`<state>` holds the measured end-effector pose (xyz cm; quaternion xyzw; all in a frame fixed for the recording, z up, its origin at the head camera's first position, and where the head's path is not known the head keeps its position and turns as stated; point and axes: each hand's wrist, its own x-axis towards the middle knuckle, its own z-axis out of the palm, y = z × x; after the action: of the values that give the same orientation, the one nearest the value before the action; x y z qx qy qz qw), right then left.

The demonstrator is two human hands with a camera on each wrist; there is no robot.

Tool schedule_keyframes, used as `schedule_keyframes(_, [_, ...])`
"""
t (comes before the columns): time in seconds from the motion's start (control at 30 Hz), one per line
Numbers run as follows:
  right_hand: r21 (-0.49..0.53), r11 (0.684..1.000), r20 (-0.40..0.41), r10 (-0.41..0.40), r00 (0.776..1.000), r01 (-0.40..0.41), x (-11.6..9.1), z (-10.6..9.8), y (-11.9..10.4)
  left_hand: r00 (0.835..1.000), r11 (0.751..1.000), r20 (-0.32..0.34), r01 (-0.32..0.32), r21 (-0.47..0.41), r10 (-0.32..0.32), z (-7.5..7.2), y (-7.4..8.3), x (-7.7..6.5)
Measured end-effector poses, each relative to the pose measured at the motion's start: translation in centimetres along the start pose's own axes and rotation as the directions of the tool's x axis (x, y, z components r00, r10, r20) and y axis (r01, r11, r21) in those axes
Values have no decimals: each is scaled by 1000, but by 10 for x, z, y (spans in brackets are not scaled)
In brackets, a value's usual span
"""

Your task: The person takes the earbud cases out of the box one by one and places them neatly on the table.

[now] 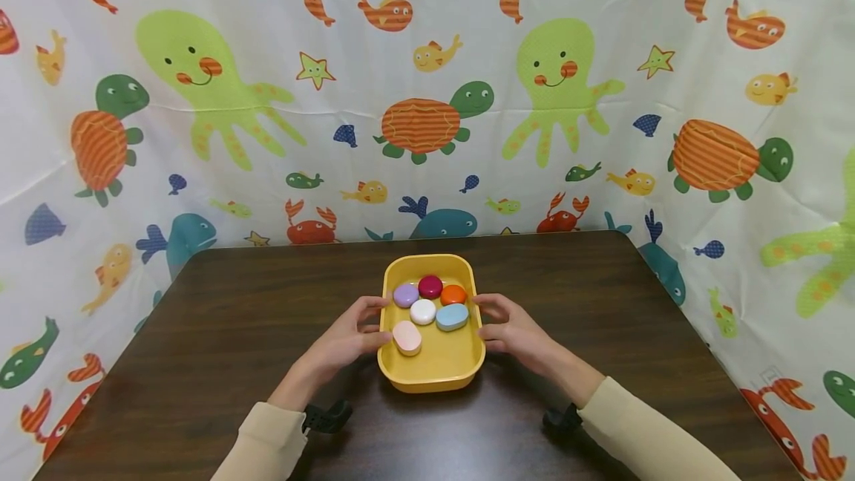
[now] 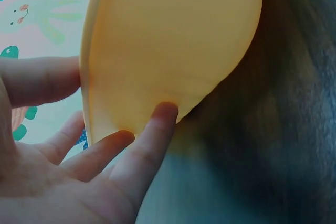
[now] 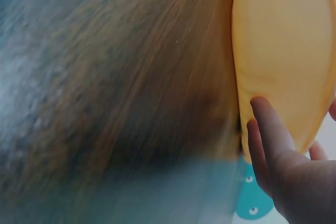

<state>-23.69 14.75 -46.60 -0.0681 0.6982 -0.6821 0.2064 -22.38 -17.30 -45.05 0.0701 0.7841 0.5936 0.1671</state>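
Note:
A yellow rectangular tub (image 1: 447, 358) with rounded corners is between my two hands on the dark table. Inside it lie several smooth, rounded pebble-like pieces: purple (image 1: 406, 295), dark red (image 1: 430, 286), orange (image 1: 453, 295), white (image 1: 423, 312), light blue (image 1: 452, 317) and pale pink (image 1: 407, 338). My left hand (image 1: 350, 332) holds the tub's left side, thumb at the rim and fingertips against the outer wall (image 2: 173, 35). On the opposite side, my right hand (image 1: 514, 329) holds it, with fingers touching the outer wall (image 3: 283, 51) low down.
The dark wood-grain table (image 1: 267, 303) extends to both sides of the tub. Behind and beside it hangs a white curtain (image 1: 260, 36) printed with sea animals. Black straps (image 1: 327, 417) are worn at both wrists, below beige sleeves (image 1: 267, 440).

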Motion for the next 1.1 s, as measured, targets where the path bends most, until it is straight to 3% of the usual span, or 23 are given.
schedule_keyframes(1.1, [23,1000,19,-14,1000,14,16,33,-4,1000,1000,-16,-11,27,11,-29,-7,-16])
